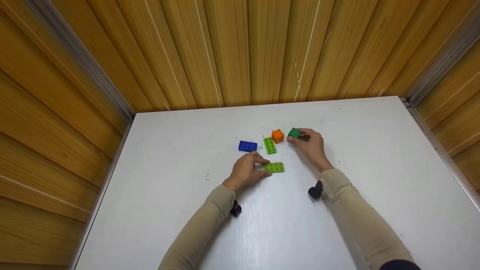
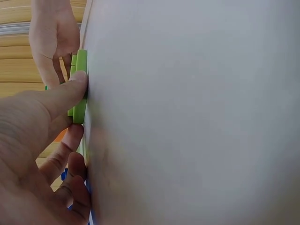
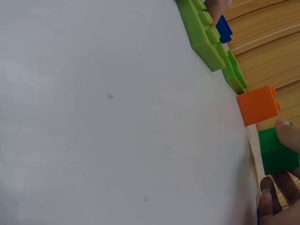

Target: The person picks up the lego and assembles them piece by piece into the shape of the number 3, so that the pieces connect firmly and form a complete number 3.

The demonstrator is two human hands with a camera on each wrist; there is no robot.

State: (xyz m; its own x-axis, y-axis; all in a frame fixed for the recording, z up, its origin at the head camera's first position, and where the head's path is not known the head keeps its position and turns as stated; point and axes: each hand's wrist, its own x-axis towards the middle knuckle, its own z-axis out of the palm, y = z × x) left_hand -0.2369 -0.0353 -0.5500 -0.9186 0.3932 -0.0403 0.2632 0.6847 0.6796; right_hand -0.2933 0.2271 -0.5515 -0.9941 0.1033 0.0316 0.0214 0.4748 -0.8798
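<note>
A flat lime-green brick (image 1: 276, 167) lies on the table, its left end pinched between the thumb and fingers of my left hand (image 1: 245, 170). In the left wrist view the thumb presses along the side of this lime-green brick (image 2: 80, 107). My right hand (image 1: 310, 144) grips a square dark green brick (image 1: 294, 132) by thumb and fingers; in the right wrist view the green brick (image 3: 276, 152) is close to the table top. Left of it stands an orange brick (image 1: 277, 136). A second flat lime-green brick (image 1: 269, 145) and a blue brick (image 1: 248, 146) lie beyond my left hand.
The white table (image 1: 168, 210) carries all the bricks near its middle. Wood-patterned panels (image 1: 232, 52) rise behind it and at both sides. A small black device is strapped at each wrist, below the sleeves.
</note>
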